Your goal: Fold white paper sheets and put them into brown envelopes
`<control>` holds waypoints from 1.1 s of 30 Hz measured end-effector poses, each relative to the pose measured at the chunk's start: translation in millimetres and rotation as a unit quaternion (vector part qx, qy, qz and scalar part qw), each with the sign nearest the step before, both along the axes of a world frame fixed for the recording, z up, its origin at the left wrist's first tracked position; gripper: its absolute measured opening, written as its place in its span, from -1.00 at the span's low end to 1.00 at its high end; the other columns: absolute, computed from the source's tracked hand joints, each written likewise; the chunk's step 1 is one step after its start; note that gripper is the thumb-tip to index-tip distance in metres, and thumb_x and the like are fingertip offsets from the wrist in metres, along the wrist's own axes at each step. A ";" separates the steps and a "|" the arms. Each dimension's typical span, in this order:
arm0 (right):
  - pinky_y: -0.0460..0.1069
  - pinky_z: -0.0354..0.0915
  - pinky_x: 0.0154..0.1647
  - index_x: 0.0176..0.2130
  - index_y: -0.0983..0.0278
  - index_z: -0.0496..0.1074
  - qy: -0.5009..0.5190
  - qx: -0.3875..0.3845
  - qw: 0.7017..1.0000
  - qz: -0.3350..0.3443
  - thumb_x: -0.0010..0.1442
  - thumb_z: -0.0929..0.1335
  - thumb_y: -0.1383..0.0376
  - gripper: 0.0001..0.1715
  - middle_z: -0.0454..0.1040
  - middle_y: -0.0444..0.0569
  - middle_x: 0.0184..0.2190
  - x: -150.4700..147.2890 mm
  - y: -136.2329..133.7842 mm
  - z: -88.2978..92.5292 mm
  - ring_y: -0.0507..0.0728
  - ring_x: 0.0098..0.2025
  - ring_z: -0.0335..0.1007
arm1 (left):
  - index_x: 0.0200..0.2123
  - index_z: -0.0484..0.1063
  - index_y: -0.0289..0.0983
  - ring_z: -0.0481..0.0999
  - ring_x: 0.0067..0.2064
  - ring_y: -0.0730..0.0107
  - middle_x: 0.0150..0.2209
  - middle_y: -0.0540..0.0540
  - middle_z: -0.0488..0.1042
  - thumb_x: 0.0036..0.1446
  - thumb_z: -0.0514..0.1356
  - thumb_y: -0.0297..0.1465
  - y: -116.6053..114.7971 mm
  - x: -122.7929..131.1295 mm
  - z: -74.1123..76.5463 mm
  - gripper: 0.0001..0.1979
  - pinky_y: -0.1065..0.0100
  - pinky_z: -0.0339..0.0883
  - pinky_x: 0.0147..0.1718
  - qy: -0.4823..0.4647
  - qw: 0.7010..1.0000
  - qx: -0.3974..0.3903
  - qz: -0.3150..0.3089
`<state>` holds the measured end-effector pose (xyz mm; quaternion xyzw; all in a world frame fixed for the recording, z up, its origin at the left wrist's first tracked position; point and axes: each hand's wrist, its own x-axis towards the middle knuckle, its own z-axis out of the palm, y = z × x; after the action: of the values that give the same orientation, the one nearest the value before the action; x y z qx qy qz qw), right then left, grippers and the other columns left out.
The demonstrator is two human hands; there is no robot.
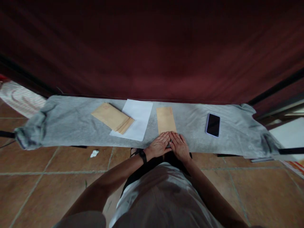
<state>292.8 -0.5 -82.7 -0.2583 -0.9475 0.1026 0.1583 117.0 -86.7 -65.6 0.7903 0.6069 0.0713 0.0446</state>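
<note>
A single brown paper envelope (165,118) lies lengthwise in front of me on the grey cloth. Both hands rest flat on its near end, fingertips almost meeting. My left hand (158,145), with a black band on its wrist, has its fingers stretched out. My right hand (180,146) lies beside it, fingers also straight. The envelope's near edge is hidden under them. To the left, a fanned stack of brown envelopes (110,117) lies partly over white paper sheets (140,122).
A phone (213,125) with a dark screen lies at the right on the grey cloth (190,118) covering the narrow table. A dark red curtain (152,63) hangs behind the far edge. A crumpled white scrap (94,153) is on the tiled floor (71,190).
</note>
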 end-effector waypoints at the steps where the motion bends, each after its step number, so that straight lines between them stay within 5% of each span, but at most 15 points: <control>1: 0.27 -0.07 0.45 0.44 0.30 0.03 -0.007 0.005 1.000 0.003 0.47 0.15 0.19 -0.35 0.16 0.11 0.40 1.3 -0.8 0.3 0.25 0.42 0.08 | 0.40 -0.01 -0.51 -0.05 0.48 0.10 0.43 -0.43 0.04 0.39 -0.07 0.00 -1.6 -0.6 0.2 -0.22 0.11 -0.17 0.43 -0.002 1.000 0.001 -0.001; 21: 0.25 0.03 0.36 0.37 0.24 0.21 0.006 0.006 0.999 -0.037 0.46 0.12 0.22 -0.42 0.36 0.09 0.30 29.5 6.0 1.7 0.28 0.29 0.27 | 0.44 -0.09 -0.41 -0.19 0.50 0.16 0.47 -0.35 -0.08 0.38 0.04 -0.07 -38.5 -35.5 2.5 -0.23 0.10 -0.14 0.44 -0.009 1.000 -0.006 0.020; 27: 0.23 0.22 0.14 0.27 0.32 0.33 0.026 -0.005 0.987 -0.160 0.41 0.19 0.22 -0.48 0.40 0.22 0.19 5.0 6.7 3.1 0.36 0.13 0.30 | 0.43 -0.07 -0.42 -0.16 0.49 0.16 0.47 -0.35 -0.06 0.39 0.03 -0.11 -38.0 -37.3 -2.2 -0.27 0.08 -0.09 0.43 0.013 1.000 0.022 0.019; 30: 0.25 0.24 0.14 0.14 0.32 0.41 0.070 -0.053 0.977 -0.196 0.36 0.23 0.25 -0.57 0.43 0.24 0.09 -11.4 12.2 2.2 0.35 0.11 0.31 | 0.43 -0.04 -0.42 -0.10 0.49 0.16 0.45 -0.35 -0.01 0.38 0.04 -0.11 -36.4 -37.7 -3.6 -0.27 0.07 -0.06 0.42 0.019 0.999 0.027 0.019; 33: 0.24 0.29 0.13 -0.03 0.32 0.43 0.179 -0.208 0.933 -0.232 0.29 0.27 0.23 -0.68 0.49 0.21 -0.05 -23.3 21.2 1.4 0.33 0.05 0.38 | 0.42 -0.01 -0.40 -0.04 0.48 0.15 0.45 -0.34 0.01 0.38 0.02 -0.11 -35.9 -38.1 -4.9 -0.29 0.06 -0.02 0.41 0.025 0.999 0.030 0.026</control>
<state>269.5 20.8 -81.4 -0.4750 -0.7747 0.3024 0.2875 78.9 -122.7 -70.4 0.7769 0.6255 0.0715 0.0038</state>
